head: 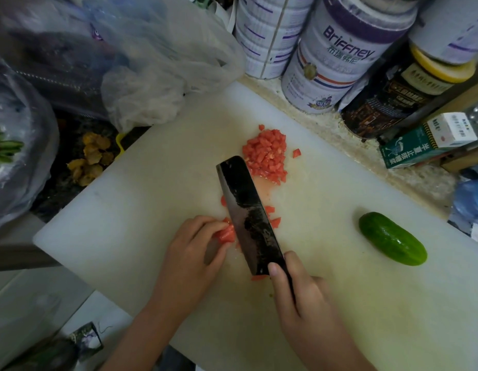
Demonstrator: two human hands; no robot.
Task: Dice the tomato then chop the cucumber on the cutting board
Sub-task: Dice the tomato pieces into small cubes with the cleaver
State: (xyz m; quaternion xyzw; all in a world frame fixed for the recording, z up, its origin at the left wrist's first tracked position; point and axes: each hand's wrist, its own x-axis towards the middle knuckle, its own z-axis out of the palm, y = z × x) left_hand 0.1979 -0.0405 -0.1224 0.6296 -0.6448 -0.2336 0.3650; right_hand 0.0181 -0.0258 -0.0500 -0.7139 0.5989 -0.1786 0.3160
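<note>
- The white cutting board (pixel 125 223) lies on the table.
- The left hand (pixel 189 253) curls its fingertips around a remaining tomato piece (pixel 227 234), pinning it just against the blade's left face.
- The right hand (pixel 305 295) grips the handle of the dark cleaver (pixel 246 210), thumb pressed on the blade's heel; the blade points toward 11 o'clock.
- The diced tomato pile (pixel 266 156) sits at 12 o'clock of the board, touching the cleaver's tip.
- The whole cucumber (pixel 392 238) lies at 3 o'clock, well apart.
- Tins (pixel 339 57) stand beyond the board at 1 o'clock.
</note>
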